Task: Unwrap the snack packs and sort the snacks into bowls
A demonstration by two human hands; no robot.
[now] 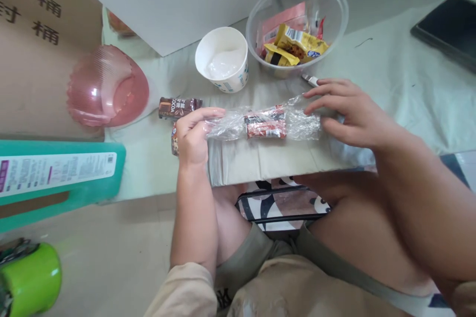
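Observation:
A small red-and-black snack packet (266,123) lies on the cloth-covered table, inside or under crumpled clear plastic film (228,126). My left hand (194,133) is closed on the film's left end. At its other end, my right hand (347,111) has its fingers apart, the tips touching or just over the film. Beside my left hand lies a brown cocoa snack packet (178,107), and another small packet (174,139) is partly hidden behind that hand. The tip of a slim grey-and-white tool (309,79) shows near my right fingers; I cannot make out its kind.
Behind the film stand a white paper cup (241,77) with white contents and a clear plastic bowl (340,20) of snack packets. A pink ribbed bowl (130,96) and a teal container (111,178) are at left. A dark phone (446,29) lies far right, a white box (178,0) behind.

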